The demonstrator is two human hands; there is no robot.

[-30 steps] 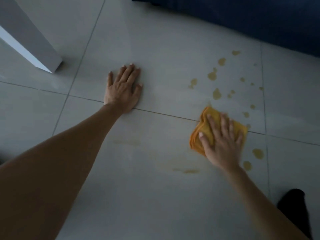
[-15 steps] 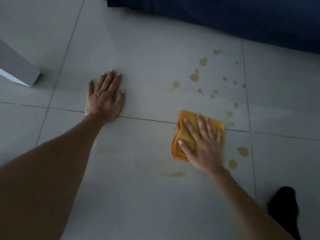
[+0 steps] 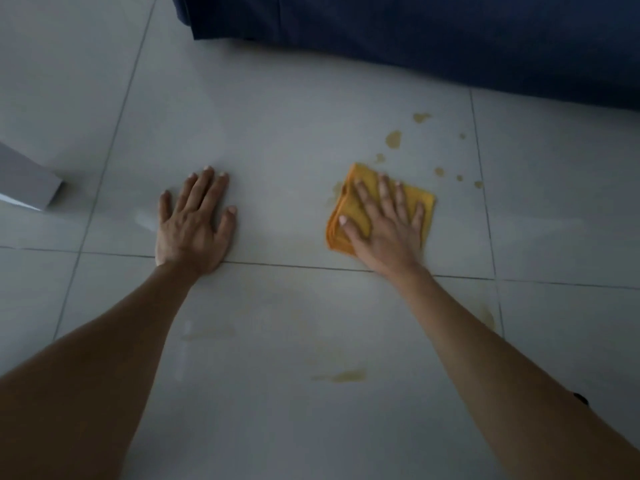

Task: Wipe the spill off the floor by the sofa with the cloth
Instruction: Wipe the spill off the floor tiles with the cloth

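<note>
2 hands were flat on the floor (image 3: 277, 109): left hand (image 3: 194, 223) spread bare, right hand (image 3: 384, 230) spread on the cloth (image 3: 356, 206) — mid-wipe. next, it likely needed pushing toward the drops (image 3: 393, 139) near the sofa (image 3: 415, 29).

Looks like a home, living room. I'm down on a floor (image 3: 277, 133) of large pale grey glossy tiles with thin grout lines. Dark blue fabric sofa (image 3: 450, 36) base runs along the top edge. Pale grey furniture leg (image 3: 24, 185) stands at left. Brownish drink-like spill (image 3: 393, 138) spots beside the sofa. Dim indoor light.
</note>
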